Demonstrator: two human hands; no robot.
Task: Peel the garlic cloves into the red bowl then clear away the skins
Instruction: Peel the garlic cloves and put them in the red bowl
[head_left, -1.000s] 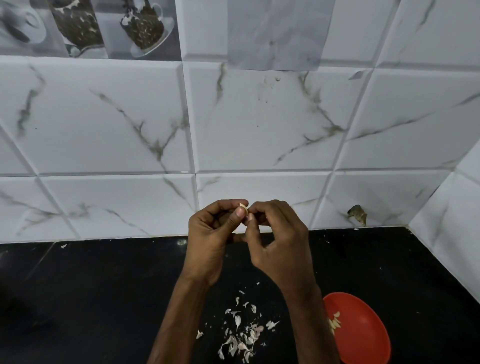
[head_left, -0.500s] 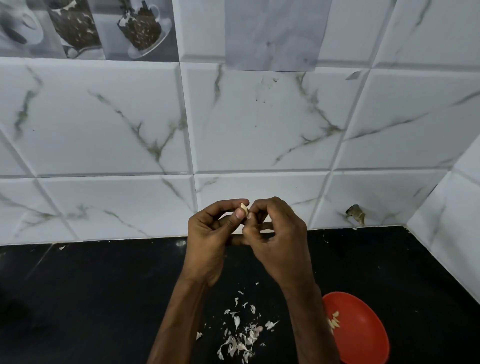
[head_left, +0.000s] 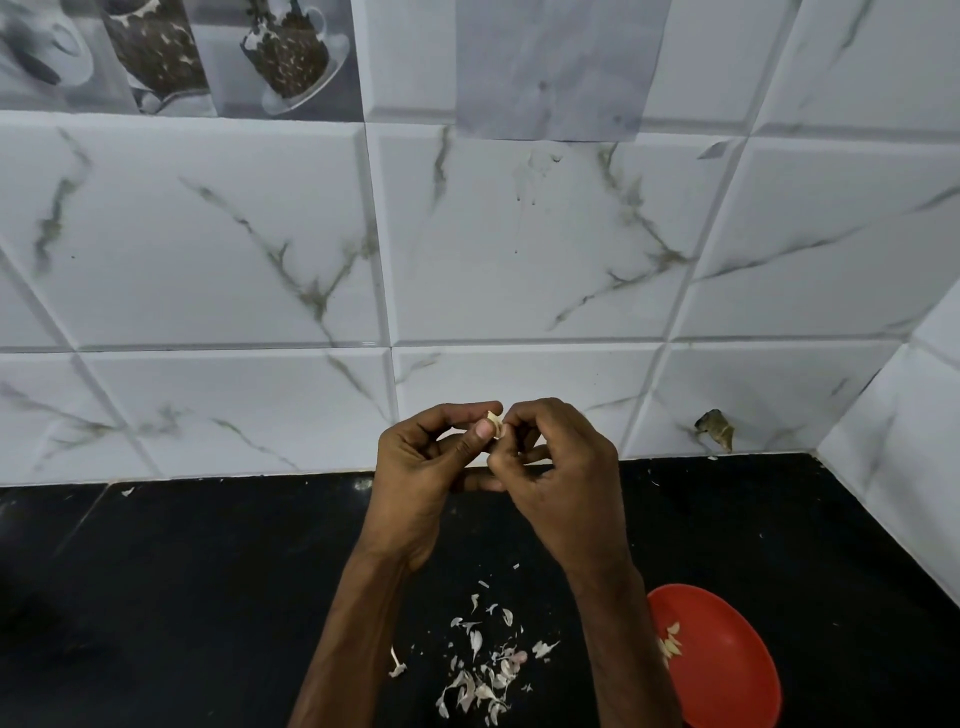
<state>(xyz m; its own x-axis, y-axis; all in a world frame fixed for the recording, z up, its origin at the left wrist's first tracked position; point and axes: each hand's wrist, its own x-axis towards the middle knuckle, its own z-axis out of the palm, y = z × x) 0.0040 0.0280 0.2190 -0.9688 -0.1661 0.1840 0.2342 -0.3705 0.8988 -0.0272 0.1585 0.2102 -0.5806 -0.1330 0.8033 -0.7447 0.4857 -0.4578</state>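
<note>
Both my hands are raised in front of the tiled wall, fingertips meeting over a small pale garlic clove (head_left: 494, 419). My left hand (head_left: 426, 467) pinches the clove between thumb and forefinger. My right hand (head_left: 561, 467) curls its fingers against the clove's right side, picking at it. Most of the clove is hidden by the fingers. A red bowl (head_left: 737, 654) sits on the black counter at the lower right, with a few peeled cloves (head_left: 671, 644) inside. A scatter of papery garlic skins (head_left: 483, 670) lies on the counter below my wrists.
The black counter (head_left: 182, 597) meets a white marble-patterned tile wall (head_left: 519, 260) behind and a side wall (head_left: 914, 441) on the right. A brown chipped spot (head_left: 717, 426) marks the wall near the corner. Small skin flecks (head_left: 127, 491) lie by the wall's foot.
The hands have stayed together on the clove, with only small finger shifts of the right hand. The skins and the bowl lie as before.
</note>
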